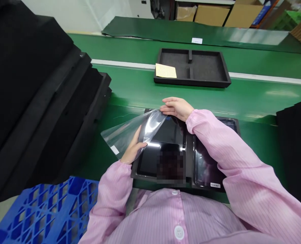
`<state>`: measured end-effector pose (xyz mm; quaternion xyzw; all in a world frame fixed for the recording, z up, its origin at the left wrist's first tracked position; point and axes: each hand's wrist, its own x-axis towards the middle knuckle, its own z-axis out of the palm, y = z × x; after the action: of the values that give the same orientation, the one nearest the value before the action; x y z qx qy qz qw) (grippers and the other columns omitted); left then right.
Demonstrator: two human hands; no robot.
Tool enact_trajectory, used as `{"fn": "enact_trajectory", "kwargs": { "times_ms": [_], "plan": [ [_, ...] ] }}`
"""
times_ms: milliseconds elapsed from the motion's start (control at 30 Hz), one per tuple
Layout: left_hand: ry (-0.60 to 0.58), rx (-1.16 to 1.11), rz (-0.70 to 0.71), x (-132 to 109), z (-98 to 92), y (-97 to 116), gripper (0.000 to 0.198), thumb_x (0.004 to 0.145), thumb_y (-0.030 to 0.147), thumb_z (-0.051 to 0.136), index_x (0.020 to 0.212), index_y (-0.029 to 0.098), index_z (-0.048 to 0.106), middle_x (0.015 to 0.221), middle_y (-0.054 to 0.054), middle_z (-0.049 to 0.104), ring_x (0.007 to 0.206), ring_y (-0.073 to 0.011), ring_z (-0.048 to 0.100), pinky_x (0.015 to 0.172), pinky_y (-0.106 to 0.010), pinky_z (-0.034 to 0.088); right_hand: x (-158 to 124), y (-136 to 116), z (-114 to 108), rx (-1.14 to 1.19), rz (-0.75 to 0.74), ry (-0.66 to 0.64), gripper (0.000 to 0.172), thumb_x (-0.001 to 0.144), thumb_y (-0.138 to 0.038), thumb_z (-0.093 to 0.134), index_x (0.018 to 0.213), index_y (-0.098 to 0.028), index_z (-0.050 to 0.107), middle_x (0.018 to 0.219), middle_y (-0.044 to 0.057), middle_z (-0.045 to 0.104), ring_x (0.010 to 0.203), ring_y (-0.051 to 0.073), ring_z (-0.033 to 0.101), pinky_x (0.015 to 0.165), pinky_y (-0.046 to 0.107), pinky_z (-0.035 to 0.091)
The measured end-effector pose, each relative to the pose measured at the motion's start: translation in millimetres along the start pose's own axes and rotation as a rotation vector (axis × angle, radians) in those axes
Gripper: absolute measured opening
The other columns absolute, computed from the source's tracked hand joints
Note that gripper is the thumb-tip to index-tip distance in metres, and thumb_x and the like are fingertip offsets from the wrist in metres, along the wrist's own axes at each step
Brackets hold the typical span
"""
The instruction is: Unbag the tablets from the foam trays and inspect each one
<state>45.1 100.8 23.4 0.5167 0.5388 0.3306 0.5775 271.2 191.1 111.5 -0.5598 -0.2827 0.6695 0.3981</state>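
**Handling clear film over left screen, both hands on**

Left to right: black foam stack [46, 101], then clear film [125, 130], lifted at a slant over left screen [169, 132], in black tray [190, 149] on green counter [257, 149]. Apparently pinching film's near edge between left thumb and fingers, left hand [132, 151]. Fingers close together at film's far corner, right hand [178, 108]; looks like a pinch, thumb contact unclear. Right screen [206, 166] partly under right sleeve [229, 145]. Could crease film by pulling unevenly, smear glass with fingertips, or scuff right screen by dragging sleeve.
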Motion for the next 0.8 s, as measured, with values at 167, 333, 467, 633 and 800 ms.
{"fn": "enact_trajectory", "kwargs": {
  "times_ms": [167,333,467,633,800],
  "plan": [
    [0.001,-0.009,-0.010,-3,-0.5,4,0.088,0.073,0.034,0.061,0.155,0.019,0.033,0.166,-0.003,0.030,0.154,-0.0276,0.021,0.127,-0.041,0.016,-3,-2,-4,0.003,0.018,-0.017,0.026,0.096,0.003,0.041,0.090,-0.015,0.059,0.067,0.000,0.070,0.064,0.009,0.071,0.086,0.027,0.061],
    [0.021,0.053,-0.011,-2,-3.0,2,0.085,0.075,0.035,0.061,0.155,0.024,0.035,0.166,-0.001,0.032,0.154,-0.0278,0.022,0.127,-0.041,0.019,-12,-5,-15,0.015,0.024,-0.044,0.026,0.096,0.002,0.042,0.091,-0.014,0.061,0.071,0.002,0.072,0.068,0.010,0.073,0.086,0.027,0.061],
    [0.033,0.215,-0.031,-6,-8.4,11,0.080,0.079,0.040,0.061,0.154,0.028,0.036,0.166,-0.002,0.032,0.155,-0.0286,0.021,0.126,-0.043,0.020,-27,-7,-27,0.002,0.024,-0.058,0.021,0.097,-0.001,0.046,0.102,-0.012,0.064,0.074,0.004,0.073,0.068,0.012,0.073,0.085,0.030,0.061],
    [0.094,0.631,0.016,-21,-5.0,32,0.080,0.083,0.054,0.053,0.154,0.021,0.035,0.160,-0.015,0.039,0.151,-0.0368,0.028,0.123,-0.058,0.022,-60,3,-43,-0.409,-0.078,-0.018,0.046,0.098,-0.008,0.047,0.144,-0.014,0.040,0.097,0.007,0.075,0.081,0.014,0.075,0.077,0.028,0.062],
    [0.191,0.915,0.143,-35,15.8,42,0.061,0.088,0.050,0.037,0.135,0.016,0.056,0.142,-0.020,0.054,0.137,-0.0407,0.045,0.116,-0.061,0.032,-96,29,-56,-0.860,-0.095,0.035,0.029,0.087,-0.005,0.057,0.114,-0.010,0.065,0.088,0.011,0.073,0.088,0.027,0.073,0.087,0.040,0.057]
  ]
}}
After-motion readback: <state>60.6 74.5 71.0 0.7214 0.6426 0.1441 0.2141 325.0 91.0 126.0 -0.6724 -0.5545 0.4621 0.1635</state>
